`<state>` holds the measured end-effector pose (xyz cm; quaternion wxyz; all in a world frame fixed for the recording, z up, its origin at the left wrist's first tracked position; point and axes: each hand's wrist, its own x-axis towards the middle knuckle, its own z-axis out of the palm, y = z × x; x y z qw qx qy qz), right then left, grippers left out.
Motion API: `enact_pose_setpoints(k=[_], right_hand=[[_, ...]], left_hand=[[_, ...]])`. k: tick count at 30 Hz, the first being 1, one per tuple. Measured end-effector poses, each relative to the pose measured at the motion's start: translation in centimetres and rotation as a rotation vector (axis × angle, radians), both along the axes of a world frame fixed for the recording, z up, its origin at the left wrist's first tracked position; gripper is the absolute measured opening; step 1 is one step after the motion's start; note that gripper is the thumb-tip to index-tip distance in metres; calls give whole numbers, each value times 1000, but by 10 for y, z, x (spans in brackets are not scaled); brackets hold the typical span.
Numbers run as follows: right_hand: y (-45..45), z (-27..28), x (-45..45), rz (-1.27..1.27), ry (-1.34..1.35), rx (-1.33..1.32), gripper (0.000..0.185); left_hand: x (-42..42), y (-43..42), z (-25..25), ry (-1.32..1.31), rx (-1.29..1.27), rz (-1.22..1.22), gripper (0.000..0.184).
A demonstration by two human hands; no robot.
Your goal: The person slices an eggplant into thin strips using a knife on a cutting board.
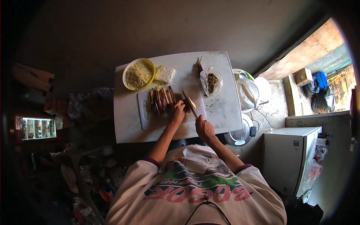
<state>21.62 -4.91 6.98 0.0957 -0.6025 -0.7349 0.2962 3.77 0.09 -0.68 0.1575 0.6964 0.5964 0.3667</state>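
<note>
On a white cutting board (143, 112), my right hand (204, 128) grips a knife (190, 105) by its handle, with the blade pointing away from me. Just left of the blade, my left hand (179, 111) is closed on a dark purple piece of eggplant (187, 107), mostly covered by the fingers. A pale cut slice (192, 102) lies against the blade's right side. Left of my left hand, several long eggplant strips (161, 99), purple-skinned with pale flesh, lie side by side on the board.
A yellow bowl (153, 78) of pale grains and a wrapped white block (165, 74) stand at the table's (123, 131) back left. A plastic bag of greens (211, 82) and a dark whole eggplant (199, 65) lie right. Beyond the right edge are a rice cooker (247, 93) and a white refrigerator (287, 157).
</note>
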Motion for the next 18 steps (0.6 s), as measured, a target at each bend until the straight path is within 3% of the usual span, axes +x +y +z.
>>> enact_pose_setpoints(k=[18], right_hand=[[-14, -1, 7, 28, -20, -39, 29]], left_hand=[[-1, -1, 1, 0, 30, 2, 12]])
